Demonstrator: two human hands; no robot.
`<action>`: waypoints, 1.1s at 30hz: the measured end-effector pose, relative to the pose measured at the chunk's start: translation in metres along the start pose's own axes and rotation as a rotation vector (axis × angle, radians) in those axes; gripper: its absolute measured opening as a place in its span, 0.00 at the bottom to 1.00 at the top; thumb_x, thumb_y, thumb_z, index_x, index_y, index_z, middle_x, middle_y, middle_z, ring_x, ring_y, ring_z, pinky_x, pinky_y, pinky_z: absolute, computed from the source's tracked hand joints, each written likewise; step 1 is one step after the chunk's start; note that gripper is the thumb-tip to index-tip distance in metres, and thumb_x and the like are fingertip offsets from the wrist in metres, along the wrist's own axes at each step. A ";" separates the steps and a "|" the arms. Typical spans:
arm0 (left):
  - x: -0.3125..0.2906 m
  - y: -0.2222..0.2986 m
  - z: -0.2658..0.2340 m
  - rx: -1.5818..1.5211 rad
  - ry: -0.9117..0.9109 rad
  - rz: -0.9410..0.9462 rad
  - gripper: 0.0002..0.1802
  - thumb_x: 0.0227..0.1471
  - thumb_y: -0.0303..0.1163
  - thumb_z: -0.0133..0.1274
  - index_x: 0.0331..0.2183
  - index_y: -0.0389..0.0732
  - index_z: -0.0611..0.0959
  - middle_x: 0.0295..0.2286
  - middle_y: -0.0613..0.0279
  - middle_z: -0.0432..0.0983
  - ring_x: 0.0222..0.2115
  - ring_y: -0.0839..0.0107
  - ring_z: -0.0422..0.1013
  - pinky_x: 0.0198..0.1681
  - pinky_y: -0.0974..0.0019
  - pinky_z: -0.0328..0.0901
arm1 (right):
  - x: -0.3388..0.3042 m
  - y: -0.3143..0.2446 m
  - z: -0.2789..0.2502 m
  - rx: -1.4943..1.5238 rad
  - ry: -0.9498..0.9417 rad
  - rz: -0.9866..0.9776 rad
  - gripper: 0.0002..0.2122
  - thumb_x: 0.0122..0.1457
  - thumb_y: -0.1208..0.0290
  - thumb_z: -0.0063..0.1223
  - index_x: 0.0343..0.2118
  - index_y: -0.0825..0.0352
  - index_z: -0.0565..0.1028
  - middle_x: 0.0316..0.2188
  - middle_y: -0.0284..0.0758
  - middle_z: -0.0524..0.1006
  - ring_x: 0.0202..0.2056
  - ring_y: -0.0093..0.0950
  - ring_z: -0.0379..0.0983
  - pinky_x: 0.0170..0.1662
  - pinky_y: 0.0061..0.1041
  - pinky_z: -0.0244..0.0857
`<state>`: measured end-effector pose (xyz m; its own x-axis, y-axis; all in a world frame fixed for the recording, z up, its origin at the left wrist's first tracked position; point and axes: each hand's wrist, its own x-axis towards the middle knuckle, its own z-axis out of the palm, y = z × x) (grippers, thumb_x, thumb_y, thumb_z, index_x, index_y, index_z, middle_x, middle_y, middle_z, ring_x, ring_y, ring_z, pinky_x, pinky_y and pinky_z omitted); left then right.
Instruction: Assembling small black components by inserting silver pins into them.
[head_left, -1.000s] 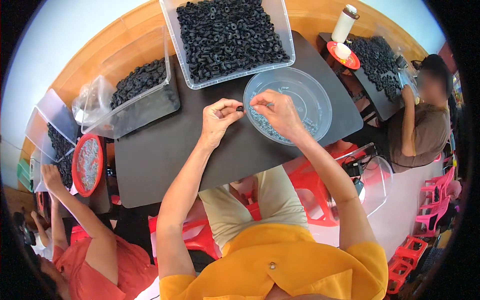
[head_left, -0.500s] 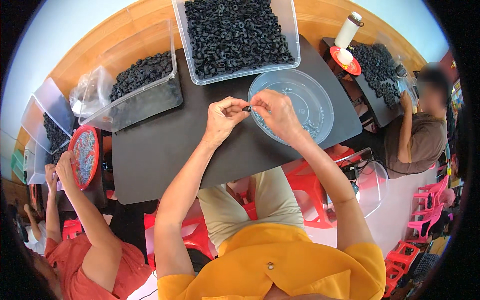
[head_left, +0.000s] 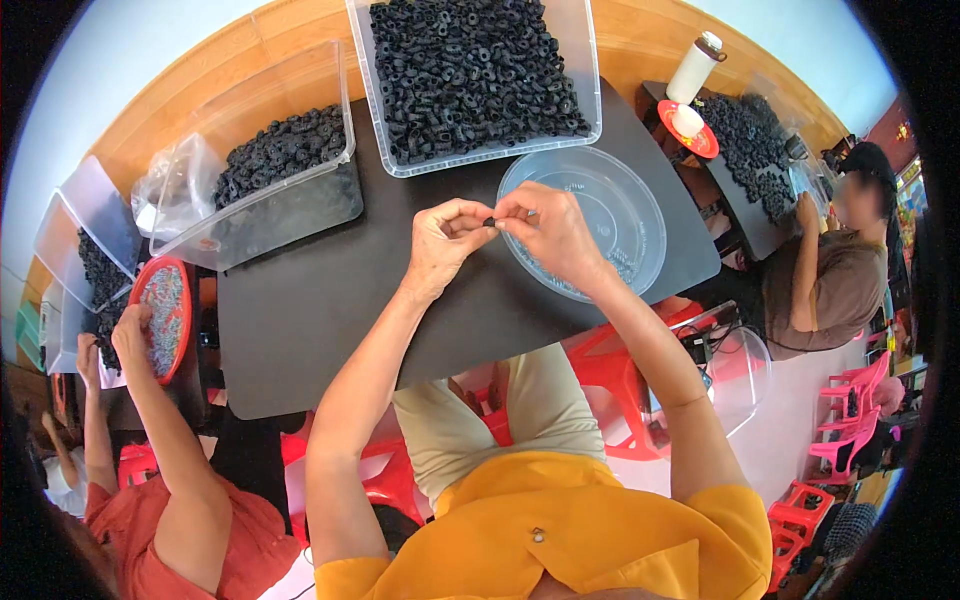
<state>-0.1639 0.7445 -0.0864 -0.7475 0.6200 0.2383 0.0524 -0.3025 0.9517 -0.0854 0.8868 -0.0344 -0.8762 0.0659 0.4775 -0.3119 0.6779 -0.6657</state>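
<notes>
My left hand (head_left: 440, 245) pinches a small black plastic piece (head_left: 489, 222) between thumb and forefinger, above the dark table. My right hand (head_left: 552, 235) meets it there, thumb and forefinger pressed together against the piece's end. Whatever else those right fingertips hold is hidden. Under and beyond my right hand sits a round clear tub (head_left: 655, 235) with small shiny pieces scattered on its bottom. Past both hands stands a large clear bin (head_left: 582, 60), heaped with hollow black pieces.
Another clear bin (head_left: 290, 220) with black pieces lies at the table's left, a plastic bag (head_left: 180, 185) beside it. At far left a co-worker's hands are near a red tray (head_left: 188, 325) of small pieces. A co-worker (head_left: 825, 280) sits at right by a white bottle (head_left: 694, 70).
My right fingertips have closed in against the black piece, which now shows less between my hands. The left co-worker's hands have shifted slightly, and the right co-worker's head has turned.
</notes>
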 end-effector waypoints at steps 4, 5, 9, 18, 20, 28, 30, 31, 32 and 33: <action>0.001 0.000 -0.003 -0.077 0.001 0.000 0.10 0.41 0.16 0.55 0.30 0.34 0.78 0.26 0.63 0.76 0.28 0.80 0.71 0.32 0.78 0.66 | 0.003 0.000 0.001 0.139 0.014 0.142 0.04 0.44 0.80 0.55 0.25 0.70 0.74 0.21 0.37 0.73 0.21 0.27 0.72 0.25 0.23 0.65; 0.002 0.000 -0.003 -0.085 -0.005 0.004 0.09 0.41 0.16 0.55 0.30 0.34 0.78 0.26 0.63 0.76 0.28 0.80 0.71 0.32 0.79 0.66 | 0.003 0.001 0.002 0.134 0.016 0.142 0.04 0.44 0.80 0.55 0.25 0.70 0.74 0.21 0.37 0.73 0.21 0.27 0.72 0.25 0.23 0.65; 0.002 -0.001 -0.004 -0.072 -0.006 -0.006 0.09 0.41 0.17 0.55 0.31 0.34 0.78 0.26 0.62 0.76 0.27 0.80 0.71 0.32 0.77 0.67 | 0.004 0.006 0.002 0.065 0.005 -0.001 0.02 0.44 0.79 0.55 0.23 0.70 0.75 0.21 0.38 0.73 0.23 0.28 0.72 0.26 0.24 0.66; 0.009 -0.013 -0.009 -0.162 -0.019 -0.069 0.10 0.43 0.20 0.56 0.32 0.34 0.77 0.27 0.62 0.75 0.30 0.74 0.73 0.32 0.73 0.69 | 0.062 0.064 -0.051 -0.482 0.313 0.023 0.03 0.45 0.76 0.54 0.25 0.63 0.77 0.23 0.36 0.73 0.26 0.33 0.70 0.31 0.30 0.65; 0.010 -0.012 -0.009 -0.178 -0.012 -0.085 0.10 0.43 0.19 0.55 0.32 0.35 0.77 0.28 0.63 0.75 0.30 0.74 0.73 0.32 0.73 0.70 | 0.075 0.074 -0.059 -0.637 0.272 0.029 0.04 0.45 0.74 0.53 0.25 0.61 0.78 0.23 0.34 0.71 0.31 0.35 0.66 0.37 0.32 0.63; 0.012 -0.015 -0.011 -0.169 -0.025 -0.097 0.09 0.43 0.20 0.55 0.32 0.36 0.77 0.27 0.64 0.75 0.29 0.75 0.73 0.31 0.74 0.70 | 0.099 0.083 -0.050 -0.887 -0.071 -0.068 0.08 0.42 0.73 0.54 0.29 0.59 0.78 0.28 0.33 0.67 0.37 0.32 0.63 0.39 0.32 0.60; 0.012 -0.015 -0.011 -0.185 -0.027 -0.093 0.09 0.43 0.20 0.55 0.32 0.36 0.77 0.27 0.64 0.75 0.29 0.75 0.73 0.31 0.74 0.70 | 0.099 0.080 -0.047 -1.035 -0.124 -0.022 0.10 0.42 0.73 0.53 0.31 0.58 0.77 0.30 0.32 0.67 0.38 0.31 0.63 0.40 0.31 0.60; 0.012 -0.014 -0.011 -0.175 -0.026 -0.094 0.09 0.43 0.20 0.55 0.32 0.36 0.77 0.27 0.64 0.75 0.29 0.75 0.73 0.31 0.74 0.70 | 0.100 0.080 -0.046 -1.033 -0.123 -0.025 0.10 0.42 0.73 0.53 0.31 0.58 0.77 0.30 0.32 0.67 0.38 0.31 0.63 0.40 0.31 0.60; 0.012 -0.014 -0.010 -0.167 -0.028 -0.096 0.09 0.43 0.20 0.55 0.32 0.36 0.77 0.27 0.64 0.75 0.29 0.76 0.73 0.30 0.74 0.69 | 0.100 0.081 -0.045 -1.055 -0.130 -0.032 0.11 0.42 0.73 0.52 0.32 0.57 0.77 0.31 0.32 0.67 0.38 0.30 0.63 0.39 0.31 0.60; 0.012 -0.014 -0.010 -0.166 -0.029 -0.095 0.09 0.43 0.20 0.55 0.32 0.36 0.77 0.27 0.64 0.75 0.29 0.76 0.73 0.30 0.74 0.69 | 0.100 0.082 -0.046 -1.078 -0.135 -0.038 0.12 0.42 0.73 0.51 0.32 0.57 0.77 0.32 0.33 0.66 0.39 0.30 0.63 0.39 0.31 0.60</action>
<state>-0.1799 0.7486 -0.0985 -0.7247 0.6710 0.1566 -0.1291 -0.3555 0.9257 -0.1820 0.9821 -0.0145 -0.9266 -0.0054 0.3760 0.0889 0.9684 0.2330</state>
